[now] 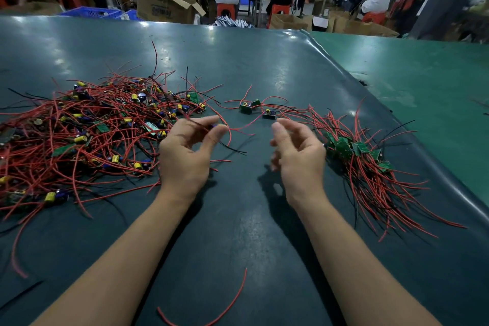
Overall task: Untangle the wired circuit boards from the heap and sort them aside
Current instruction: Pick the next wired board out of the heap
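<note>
On the dark green surface [238,61] a big heap [79,135] of red-wired circuit boards sprawls at the left, a tangle of red and a few black leads with yellow and blue capacitors and green boards showing through. The left hand [185,151] hovers at the heap's right edge, its thumb and forefinger pinching a red wire [229,133] that loops off to the right from the grip; a small blue part shows at the fingertips, though what it belongs to is too blurred to tell. The right hand [299,151] is held up just beside it, palm turned inward, fingers loosely curled and holding nothing. Beyond the hands, between the heap and the right side, two loose boards [250,106] lie close together, and a third board [269,114] lies just to their right, each trailing red leads. To the right of the right hand lies the sorted pile [354,151], green boards bunched together with their red wires fanned toward the near right edge of the surface. A single loose red wire [232,299] curves on the surface between the forearms, near the bottom. Past the far edge stand an open cardboard box [164,5], blue crates [90,12], and people seated on red stools [226,9] at other benches.
</note>
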`<control>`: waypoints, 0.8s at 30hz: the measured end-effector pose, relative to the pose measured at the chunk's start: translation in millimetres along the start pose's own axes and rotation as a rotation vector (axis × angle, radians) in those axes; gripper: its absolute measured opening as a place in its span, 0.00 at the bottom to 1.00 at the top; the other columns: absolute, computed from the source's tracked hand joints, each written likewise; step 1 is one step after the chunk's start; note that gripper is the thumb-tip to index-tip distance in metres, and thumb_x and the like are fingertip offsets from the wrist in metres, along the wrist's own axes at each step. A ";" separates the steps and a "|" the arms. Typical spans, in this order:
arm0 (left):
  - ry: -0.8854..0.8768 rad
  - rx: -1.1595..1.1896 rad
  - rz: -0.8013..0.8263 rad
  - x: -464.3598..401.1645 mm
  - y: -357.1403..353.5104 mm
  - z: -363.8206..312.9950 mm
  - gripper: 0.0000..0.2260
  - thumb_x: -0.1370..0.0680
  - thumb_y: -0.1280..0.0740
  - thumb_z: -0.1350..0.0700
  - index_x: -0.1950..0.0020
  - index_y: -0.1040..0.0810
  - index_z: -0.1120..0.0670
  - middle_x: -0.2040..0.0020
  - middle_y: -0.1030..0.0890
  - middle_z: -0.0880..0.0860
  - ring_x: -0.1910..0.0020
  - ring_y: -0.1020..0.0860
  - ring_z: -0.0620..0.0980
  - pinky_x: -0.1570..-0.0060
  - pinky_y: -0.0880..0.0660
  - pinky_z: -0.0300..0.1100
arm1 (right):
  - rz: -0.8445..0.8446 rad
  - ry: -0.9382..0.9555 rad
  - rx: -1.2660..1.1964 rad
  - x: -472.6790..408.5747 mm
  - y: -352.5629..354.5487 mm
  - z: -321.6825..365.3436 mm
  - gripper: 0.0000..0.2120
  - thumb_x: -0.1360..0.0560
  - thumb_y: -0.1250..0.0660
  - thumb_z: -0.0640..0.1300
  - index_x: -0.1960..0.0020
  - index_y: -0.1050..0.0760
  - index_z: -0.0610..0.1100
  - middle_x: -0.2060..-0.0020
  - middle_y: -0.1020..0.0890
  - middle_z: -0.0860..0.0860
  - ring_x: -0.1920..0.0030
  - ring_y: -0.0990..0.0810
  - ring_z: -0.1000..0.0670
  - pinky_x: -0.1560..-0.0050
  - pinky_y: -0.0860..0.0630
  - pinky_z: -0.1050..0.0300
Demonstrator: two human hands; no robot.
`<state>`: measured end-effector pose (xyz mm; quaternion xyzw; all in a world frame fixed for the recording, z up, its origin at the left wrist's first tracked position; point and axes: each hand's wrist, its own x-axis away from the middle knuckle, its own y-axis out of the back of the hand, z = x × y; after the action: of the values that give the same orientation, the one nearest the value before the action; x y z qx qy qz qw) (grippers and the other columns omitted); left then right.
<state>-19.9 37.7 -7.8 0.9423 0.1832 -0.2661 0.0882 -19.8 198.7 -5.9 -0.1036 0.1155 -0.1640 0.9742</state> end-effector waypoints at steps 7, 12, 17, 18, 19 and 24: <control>-0.432 -0.360 0.194 2.5 6.6 1.1 0.10 0.27 0.27 0.58 0.49 0.18 0.62 0.46 0.19 0.57 0.45 0.22 0.48 0.41 0.28 0.36 | 0.437 0.123 0.128 21.8 -9.4 -1.5 0.07 0.26 0.27 0.43 0.50 0.17 0.52 0.65 0.22 0.52 0.69 0.28 0.54 0.70 0.28 0.62; -0.403 -0.280 0.324 -0.1 6.2 -1.4 0.10 0.24 0.31 0.58 0.48 0.20 0.65 0.53 0.18 0.57 0.55 0.19 0.50 0.50 0.23 0.36 | 0.383 0.290 0.286 19.4 -7.3 0.7 0.08 0.28 0.25 0.43 0.49 0.18 0.48 0.56 0.20 0.53 0.59 0.22 0.58 0.65 0.25 0.64; -0.564 -0.450 0.305 -4.2 8.6 -0.7 0.15 0.26 0.28 0.50 0.51 0.16 0.62 0.60 0.21 0.57 0.61 0.23 0.57 0.59 0.26 0.53 | 0.366 0.079 0.139 20.1 -7.4 1.5 0.04 0.26 0.27 0.43 0.58 0.19 0.51 0.66 0.18 0.52 0.68 0.22 0.54 0.76 0.29 0.62; -0.578 -0.459 0.315 -3.7 7.7 -1.3 0.17 0.27 0.29 0.47 0.51 0.16 0.62 0.61 0.22 0.57 0.61 0.24 0.56 0.60 0.26 0.53 | 0.344 0.041 0.093 19.1 -7.0 2.2 0.05 0.26 0.28 0.42 0.59 0.19 0.49 0.68 0.18 0.52 0.69 0.23 0.54 0.76 0.29 0.62; -0.577 -0.453 0.333 -2.9 6.7 -2.1 0.19 0.28 0.29 0.46 0.50 0.16 0.61 0.62 0.22 0.56 0.62 0.24 0.56 0.60 0.27 0.52 | 0.319 0.007 0.051 17.8 -6.8 2.8 0.05 0.25 0.28 0.41 0.60 0.19 0.48 0.70 0.19 0.52 0.71 0.24 0.55 0.76 0.29 0.62; -0.510 -0.372 0.391 -0.7 4.6 -1.2 0.17 0.26 0.28 0.52 0.43 0.18 0.63 0.58 0.21 0.57 0.60 0.23 0.54 0.59 0.25 0.48 | 0.268 -0.205 -0.097 12.8 -5.7 4.8 0.02 0.26 0.28 0.40 0.58 0.17 0.42 0.68 0.19 0.50 0.69 0.24 0.55 0.75 0.29 0.64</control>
<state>-18.1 33.6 -6.1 0.8308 0.0170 -0.4324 0.3500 -8.5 189.8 -2.3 -0.1505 0.0363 -0.0156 0.9878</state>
